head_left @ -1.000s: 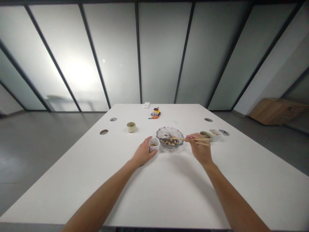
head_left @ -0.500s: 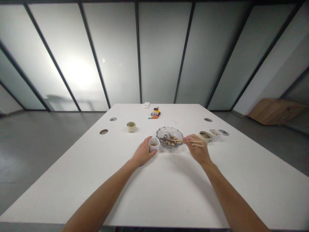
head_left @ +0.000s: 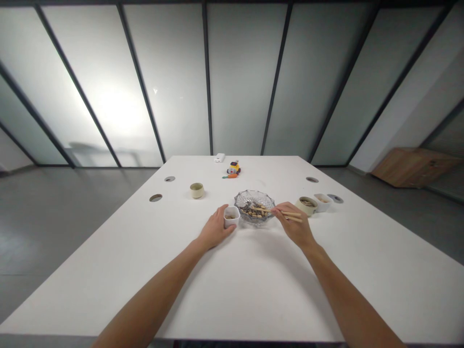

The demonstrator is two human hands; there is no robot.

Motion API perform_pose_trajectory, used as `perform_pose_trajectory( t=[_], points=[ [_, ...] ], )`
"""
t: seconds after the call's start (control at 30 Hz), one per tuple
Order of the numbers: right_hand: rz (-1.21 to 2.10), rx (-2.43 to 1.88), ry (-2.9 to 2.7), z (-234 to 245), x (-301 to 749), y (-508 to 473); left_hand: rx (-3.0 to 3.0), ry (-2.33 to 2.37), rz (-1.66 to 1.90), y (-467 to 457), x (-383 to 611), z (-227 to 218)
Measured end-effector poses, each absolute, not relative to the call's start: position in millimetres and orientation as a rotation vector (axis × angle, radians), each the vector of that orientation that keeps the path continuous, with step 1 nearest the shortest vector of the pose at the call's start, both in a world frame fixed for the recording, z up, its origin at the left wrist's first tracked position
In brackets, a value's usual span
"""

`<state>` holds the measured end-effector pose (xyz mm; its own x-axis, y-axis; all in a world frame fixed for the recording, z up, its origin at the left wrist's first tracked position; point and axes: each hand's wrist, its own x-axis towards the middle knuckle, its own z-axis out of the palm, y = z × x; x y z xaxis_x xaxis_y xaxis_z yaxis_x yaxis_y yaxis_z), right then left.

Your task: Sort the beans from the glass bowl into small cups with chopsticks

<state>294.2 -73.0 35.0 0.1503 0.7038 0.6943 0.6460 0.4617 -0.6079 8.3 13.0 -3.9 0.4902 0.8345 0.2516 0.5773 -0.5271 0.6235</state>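
My left hand (head_left: 216, 227) is curled around a small white square cup (head_left: 232, 217) with some brownish bits inside. Right beside the cup stands a clear faceted glass bowl (head_left: 266, 199) holding a mix of dark seeds and tan, nut-like pieces (head_left: 253, 210). My right hand (head_left: 294, 224) grips a pair of wooden chopsticks (head_left: 294, 216), their tips down among the pieces in the bowl. Whether the tips pinch a piece is too small to tell.
To the right stand a pale green bowl (head_left: 306, 206) with contents and a white cup (head_left: 322, 203). A second green bowl (head_left: 196, 190) is at left. Farther back lie a yellow toy car (head_left: 234, 167), an orange carrot-like object (head_left: 231, 176) and a white box (head_left: 219, 157). Round holes (head_left: 155, 197) pierce the white table (head_left: 232, 290).
My right hand has shifted slightly left with the chopsticks, whose tips reach further left inside the glass bowl. My left hand and the white cup have stayed put.
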Motion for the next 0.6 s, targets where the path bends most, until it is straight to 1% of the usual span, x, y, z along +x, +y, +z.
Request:
perform_pose_trajectory(
  t=[0.3,0.37,0.5,0.6],
  points=[
    [-0.003,-1.205,-1.369,41,294,-73,2.29,1.164,0.751,13,8,-4],
    [0.064,-1.152,-1.242,41,292,-71,2.285,1.161,0.761,14,8,-5],
    [0.329,-0.97,-0.972,37,279,-65,2.273,1.188,0.739,13,8,-4],
    [0.45,-0.934,-0.961,32,267,-63,2.279,1.197,0.738,13,8,-4]
  ],
)
